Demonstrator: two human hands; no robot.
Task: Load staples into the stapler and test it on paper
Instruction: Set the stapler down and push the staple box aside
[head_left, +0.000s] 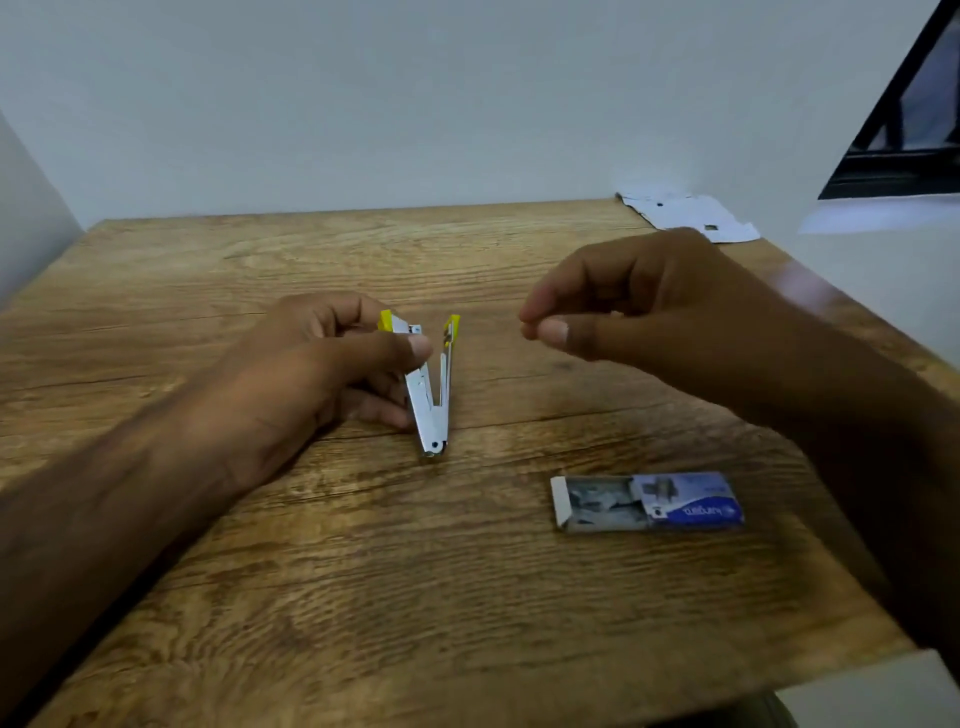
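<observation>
A small metal stapler (431, 395) with yellow tips stands hinged wide open in a V on the wooden table (363, 571). My left hand (322, 364) grips its left arm, thumb on top. My right hand (639, 306) hovers to the right of the stapler, thumb and fingertips pinched together; whether a strip of staples is between them I cannot tell. A blue staple box (649, 501) lies near the front right with its white tray slid partly out, and staples show inside.
White paper sheets (685, 215) lie at the table's back right corner. A dark-framed window (914, 114) is at the upper right. Pale walls close in behind and on the left.
</observation>
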